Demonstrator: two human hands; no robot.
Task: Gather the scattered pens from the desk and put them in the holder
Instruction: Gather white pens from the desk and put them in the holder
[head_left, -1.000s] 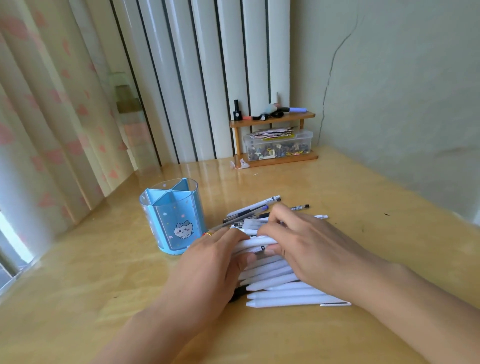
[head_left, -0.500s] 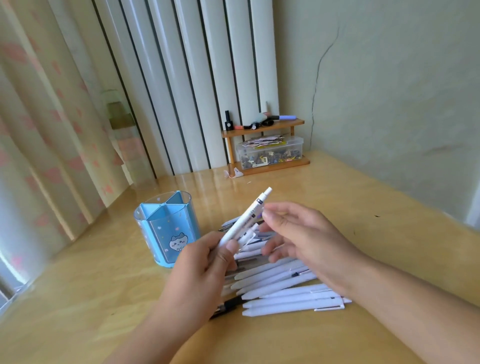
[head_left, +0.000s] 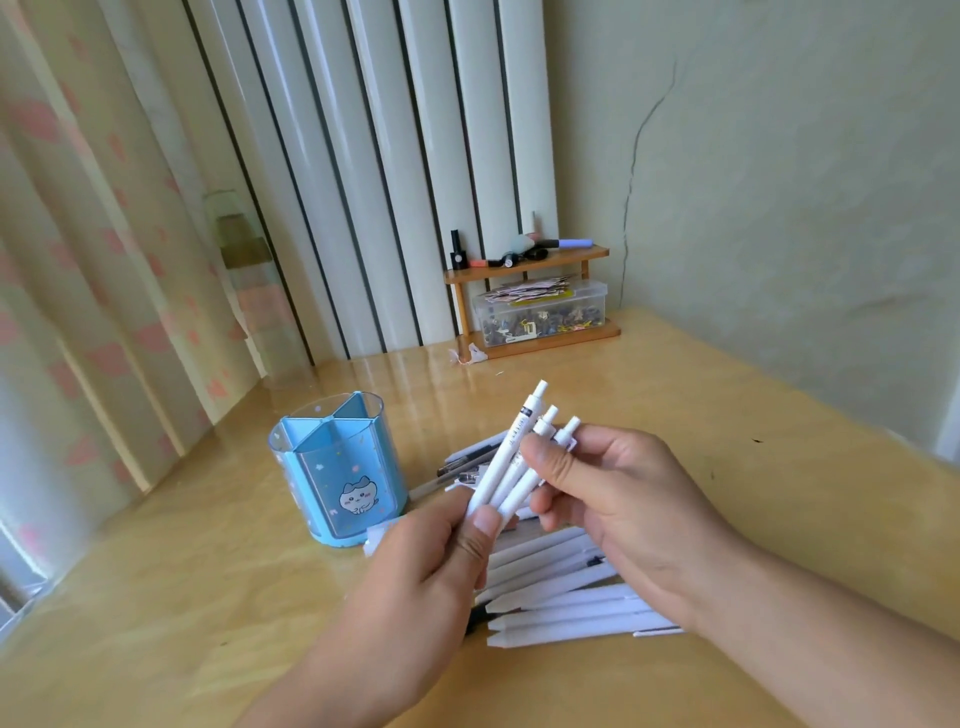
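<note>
Three white pens (head_left: 506, 467) stand tilted in the air above the desk, tips down toward me. My left hand (head_left: 415, 566) grips their lower ends, thumb on the front. My right hand (head_left: 618, 499) pinches their upper parts near the clickers. Below both hands lies a pile of several white pens (head_left: 561, 597), with a few dark pens at its far left edge. The blue pen holder (head_left: 340, 467), with a cartoon cat on its front and divided compartments, stands upright left of the pile and looks empty.
A small wooden shelf (head_left: 530, 260) with a clear box of small items stands at the back of the wooden desk (head_left: 753, 493) against white vertical blinds. Curtains hang at the left. A wall runs along the right.
My hands rose from the pile. One pen was lifted half a second ago; now three pens are held together, higher above the desk, with both hands on them.
</note>
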